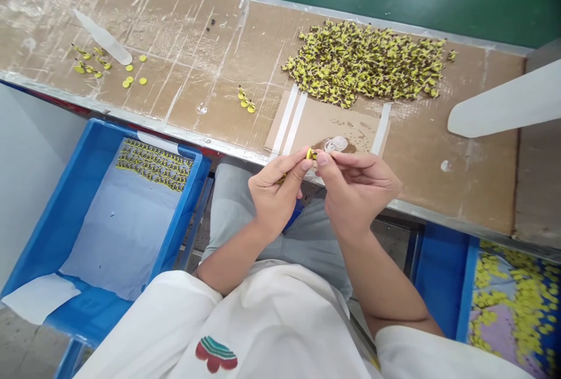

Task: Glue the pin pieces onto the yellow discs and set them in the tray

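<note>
Above the near edge of the bench, my left hand [277,192] pinches a small yellow disc [309,154] between thumb and forefinger. Something else yellow shows at that hand's curled fingers, mostly hidden. My right hand [360,192] meets it from the other side, its thumb and forefinger closed on a tiny dark-and-yellow figure piece [315,156] at the disc. Just behind the fingertips lies a whitish, paste-like blob [336,144] in a brown wet patch on a taped cardboard sheet [324,116].
A big pile of small yellow-and-brown pieces [368,63] lies behind the sheet. To the left are assembled pieces [246,101] and loose yellow discs [127,82]. A blue tray [52,239] holds rows of pieces; another bin [465,291] at right holds yellow discs.
</note>
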Demonstrator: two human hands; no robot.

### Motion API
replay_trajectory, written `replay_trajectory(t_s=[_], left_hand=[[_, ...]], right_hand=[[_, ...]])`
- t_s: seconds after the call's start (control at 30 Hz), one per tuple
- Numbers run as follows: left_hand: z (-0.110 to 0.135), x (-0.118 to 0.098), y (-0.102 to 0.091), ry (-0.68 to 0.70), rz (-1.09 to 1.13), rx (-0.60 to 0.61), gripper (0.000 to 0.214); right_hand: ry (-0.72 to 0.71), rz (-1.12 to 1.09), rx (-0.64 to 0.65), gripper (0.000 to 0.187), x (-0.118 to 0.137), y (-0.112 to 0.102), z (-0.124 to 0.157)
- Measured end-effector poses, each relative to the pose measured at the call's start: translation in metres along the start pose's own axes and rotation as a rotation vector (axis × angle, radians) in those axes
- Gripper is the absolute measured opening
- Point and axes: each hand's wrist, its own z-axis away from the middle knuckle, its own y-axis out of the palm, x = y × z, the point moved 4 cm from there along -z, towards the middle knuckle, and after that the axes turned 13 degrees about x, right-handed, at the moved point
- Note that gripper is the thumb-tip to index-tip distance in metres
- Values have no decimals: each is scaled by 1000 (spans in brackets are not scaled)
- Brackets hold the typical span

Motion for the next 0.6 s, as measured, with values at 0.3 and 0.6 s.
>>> replay_trajectory(t_s=[0.3,0.6], left_hand=[[-13,-15,-27,58,-65,17,21],[-22,-35,-62,33,-120,0,24]], right_hand=[[37,-117,59,16,-1,30,-8],[158,-167,96,19,2,67,-5]])
